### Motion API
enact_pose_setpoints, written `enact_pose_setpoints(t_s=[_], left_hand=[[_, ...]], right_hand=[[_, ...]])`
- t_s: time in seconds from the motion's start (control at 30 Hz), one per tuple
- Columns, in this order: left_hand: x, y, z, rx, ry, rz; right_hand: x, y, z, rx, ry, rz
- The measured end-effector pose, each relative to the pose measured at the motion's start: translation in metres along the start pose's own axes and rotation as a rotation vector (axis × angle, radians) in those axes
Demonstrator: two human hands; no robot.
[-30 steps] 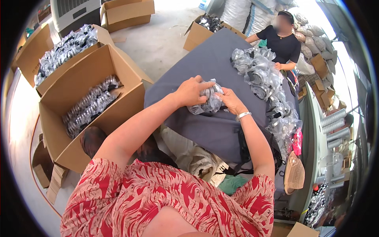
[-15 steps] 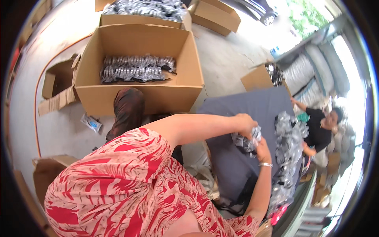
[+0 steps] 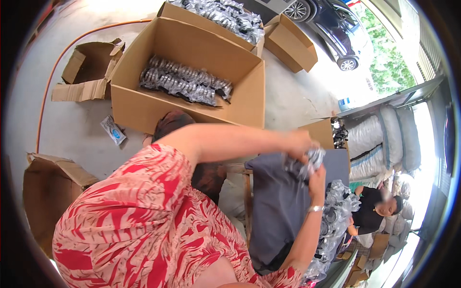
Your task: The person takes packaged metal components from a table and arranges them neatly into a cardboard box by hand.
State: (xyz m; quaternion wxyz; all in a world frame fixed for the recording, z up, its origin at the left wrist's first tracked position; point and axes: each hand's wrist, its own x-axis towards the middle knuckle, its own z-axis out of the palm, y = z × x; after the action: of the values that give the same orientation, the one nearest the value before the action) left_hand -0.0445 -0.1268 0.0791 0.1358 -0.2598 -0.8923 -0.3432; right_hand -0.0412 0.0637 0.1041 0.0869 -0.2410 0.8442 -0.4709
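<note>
Over the dark grey cloth (image 3: 273,201) of the work table, both my hands hold a bundle of dark pieces wrapped in clear plastic (image 3: 303,164). My left hand (image 3: 300,144), blurred by motion, is closed on its upper side. My right hand (image 3: 316,183), with a bracelet at the wrist, grips its lower right end. What exactly is inside the wrapping I cannot make out. Along the table's right edge lies a heap of similar plastic-wrapped pieces (image 3: 333,216). Rows of them (image 3: 182,81) stand inside the big open carton (image 3: 187,113) at the upper left.
Another carton (image 3: 199,21) full of wrapped pieces stands behind the big one. Open cartons (image 3: 290,43) sit around on the floor, and an orange hose (image 3: 45,105) runs along the left. A co-worker (image 3: 372,211) is at the right, near stacked white sacks (image 3: 367,137). A car (image 3: 331,33) stands outside.
The view has turned, so the cartons sit farther right and more of the car shows. Both hands still hold the wrapped bundle, which is now nearer the table's far edge.
</note>
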Motion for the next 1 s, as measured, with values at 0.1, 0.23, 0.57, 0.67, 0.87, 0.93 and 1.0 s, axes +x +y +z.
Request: enact_pose_setpoints(t_s=[0.1,0.23,0.57,0.67,0.87,0.93,1.0], left_hand=[[-0.011,-0.04,-0.063,0.06,0.067,-0.053],[-0.047,-0.113,-0.124,0.111,0.102,-0.217],[-0.121,-0.3,-0.093,0.005,0.08,-0.588],[-0.132,-0.342,-0.048,-0.185,0.029,-0.704],[-0.138,-0.416,0.037,-0.483,0.076,-0.676],[-0.136,-0.43,0.059,-0.482,0.053,-0.745],[-0.133,-0.454,0.079,-0.553,0.066,-0.741]], right_hand=[[0.066,-0.029,0.031,-0.017,-0.101,-0.178],[0.158,-0.039,0.102,0.062,-0.256,-0.264],[0.277,0.043,0.267,0.266,-0.438,-0.067],[0.289,0.098,0.294,0.227,-0.442,0.03],[0.311,0.175,0.318,0.241,-0.476,0.286],[0.314,0.197,0.326,0.252,-0.445,0.358],[0.325,0.228,0.334,0.097,-0.397,0.26]])
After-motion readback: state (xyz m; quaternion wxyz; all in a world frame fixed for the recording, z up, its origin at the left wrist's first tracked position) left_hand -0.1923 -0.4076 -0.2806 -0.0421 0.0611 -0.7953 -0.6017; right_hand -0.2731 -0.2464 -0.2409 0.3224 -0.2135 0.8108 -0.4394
